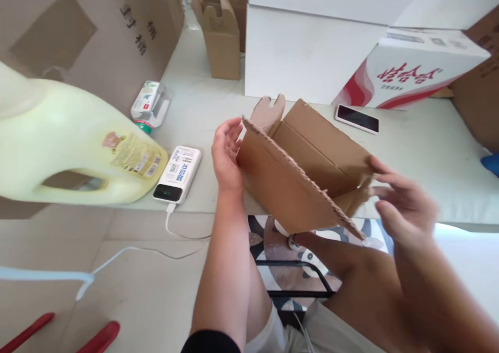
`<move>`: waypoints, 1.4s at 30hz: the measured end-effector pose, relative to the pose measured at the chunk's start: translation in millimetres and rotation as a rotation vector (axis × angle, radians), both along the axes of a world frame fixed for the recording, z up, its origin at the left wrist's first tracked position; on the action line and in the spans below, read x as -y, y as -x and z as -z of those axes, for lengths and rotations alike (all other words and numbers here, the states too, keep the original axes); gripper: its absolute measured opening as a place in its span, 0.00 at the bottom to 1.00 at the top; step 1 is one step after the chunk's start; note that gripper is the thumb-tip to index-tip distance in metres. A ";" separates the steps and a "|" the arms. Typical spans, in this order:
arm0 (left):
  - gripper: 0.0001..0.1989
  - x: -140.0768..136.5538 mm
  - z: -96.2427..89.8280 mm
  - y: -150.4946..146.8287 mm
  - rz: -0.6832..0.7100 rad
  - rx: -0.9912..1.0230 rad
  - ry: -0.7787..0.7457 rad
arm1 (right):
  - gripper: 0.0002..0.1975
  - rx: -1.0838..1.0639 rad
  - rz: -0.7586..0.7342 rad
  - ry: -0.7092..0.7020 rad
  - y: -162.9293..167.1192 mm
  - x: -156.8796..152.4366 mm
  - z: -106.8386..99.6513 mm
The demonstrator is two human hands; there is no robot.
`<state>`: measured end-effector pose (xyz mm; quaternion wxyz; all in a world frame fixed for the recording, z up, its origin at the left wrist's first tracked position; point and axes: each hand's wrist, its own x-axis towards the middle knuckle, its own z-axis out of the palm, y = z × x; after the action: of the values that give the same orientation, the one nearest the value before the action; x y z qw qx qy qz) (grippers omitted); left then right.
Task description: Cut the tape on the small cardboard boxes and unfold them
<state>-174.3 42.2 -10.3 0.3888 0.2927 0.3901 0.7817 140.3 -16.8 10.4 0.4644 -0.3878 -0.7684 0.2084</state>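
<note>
A brown cardboard box [288, 181], partly folded, is tilted over the near edge of the table with its inside showing. At its left end, a small notched flap [268, 113] stands up. My left hand [228, 155] holds that end, fingers curled behind the cardboard and partly hidden. On the opposite side, my right hand [405, 202] has its fingertips at the right end flap, with the thumb near the cardboard; this hand is slightly blurred.
Left of the box lie a white power bank [178, 173] with a cable and a large yellow jug [86, 140]. A phone [356, 119] rests on the right. White boxes [307, 51] and folded brown cartons [223, 46] stand behind. My legs are below the table edge.
</note>
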 end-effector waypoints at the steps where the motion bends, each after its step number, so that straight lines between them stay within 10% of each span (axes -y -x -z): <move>1: 0.23 -1.9 2.5 -5.1 0.050 -0.049 -0.046 | 0.18 0.012 0.017 -0.014 1.1 -2.5 5.9; 11: 0.29 -15.9 9.2 -39.7 0.281 -0.358 -0.170 | 0.14 -0.033 0.366 -0.210 -9.0 -1.9 44.9; 18: 0.27 -26.2 5.7 -72.6 0.170 -0.302 -0.093 | 0.46 -0.500 0.101 0.099 -8.0 8.0 35.9; 24: 0.28 -26.5 8.1 -80.2 0.157 -0.304 -0.056 | 0.18 -0.337 -0.050 0.189 -17.2 10.4 33.0; 42: 0.16 -16.4 7.5 -56.8 0.119 -0.656 -0.059 | 0.13 -0.342 0.058 0.207 -1.4 8.3 43.3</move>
<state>-117.5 58.6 -17.8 0.2788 0.5623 0.4538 0.6326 141.7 -25.1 -32.9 0.5516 -0.4145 -0.6415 0.3353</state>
